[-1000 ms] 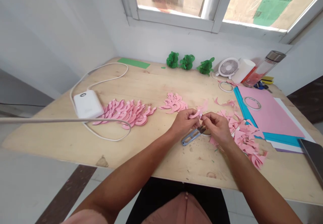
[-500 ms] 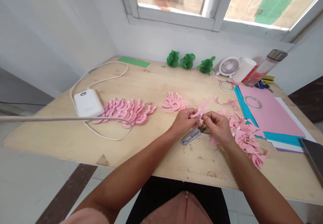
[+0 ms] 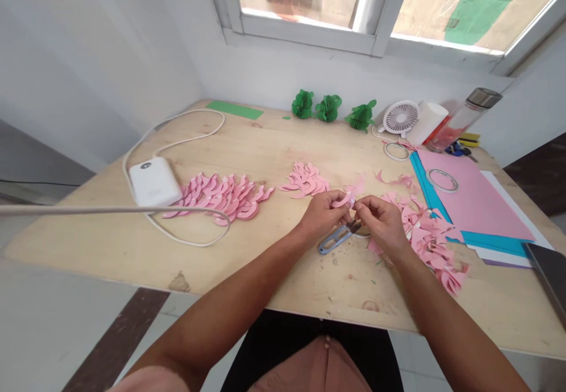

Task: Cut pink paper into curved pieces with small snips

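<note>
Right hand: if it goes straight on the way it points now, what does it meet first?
The right hand first meets the pink paper piece at its fingertips, then the left hand holding it; depth is hard to judge here.

A light plywood table top (image 3: 265, 150) carries the following. Left side: a white power bank (image 3: 152, 181) with a looped white cable (image 3: 224, 118), touching a large pile of curved pink paper cutouts (image 3: 216, 198). Centre: a smaller pile of matching pink cutouts (image 3: 304, 181) and blue-handled metal thread snips (image 3: 333, 240). Right side: a heap of cut pink paper pieces (image 3: 428, 239) and a stack of pink, teal and white paper sheets (image 3: 473, 197). Rear edge: a green paper strip (image 3: 234, 109), three green paper ornaments (image 3: 328, 108), a small white fan (image 3: 400, 117) and a clear glass bottle with a metal cap (image 3: 460, 122).
</note>
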### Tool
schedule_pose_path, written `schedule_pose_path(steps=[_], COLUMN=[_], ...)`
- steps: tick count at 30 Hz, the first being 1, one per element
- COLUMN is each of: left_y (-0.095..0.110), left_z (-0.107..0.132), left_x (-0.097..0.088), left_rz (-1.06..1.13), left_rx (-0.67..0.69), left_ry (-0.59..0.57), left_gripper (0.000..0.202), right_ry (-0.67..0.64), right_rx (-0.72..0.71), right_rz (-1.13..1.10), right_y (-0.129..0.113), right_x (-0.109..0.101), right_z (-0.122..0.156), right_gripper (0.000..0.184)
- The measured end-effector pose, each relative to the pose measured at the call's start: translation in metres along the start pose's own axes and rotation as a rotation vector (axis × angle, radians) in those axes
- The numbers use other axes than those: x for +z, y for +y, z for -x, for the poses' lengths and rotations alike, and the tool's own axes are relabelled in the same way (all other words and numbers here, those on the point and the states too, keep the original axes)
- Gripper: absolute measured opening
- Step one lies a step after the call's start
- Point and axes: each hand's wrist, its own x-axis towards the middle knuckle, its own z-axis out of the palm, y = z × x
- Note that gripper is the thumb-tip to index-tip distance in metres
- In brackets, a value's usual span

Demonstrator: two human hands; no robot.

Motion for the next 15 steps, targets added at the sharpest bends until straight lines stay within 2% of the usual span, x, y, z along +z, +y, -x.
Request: schedule_pose_path(steps=[15], left_y=[0.0000], left_z=[0.0002], left_x=[-0.0001], left_rz=[-0.007], left_rx=[0.003], left_ry=[-0.008], left_gripper=[0.012], right_ry=[-0.020], right_rx=[-0.010], right_rz=[-0.004], right_y=[0.0033], right_x=[0.0007], right_z=[-0.0014], right_gripper=[0.020])
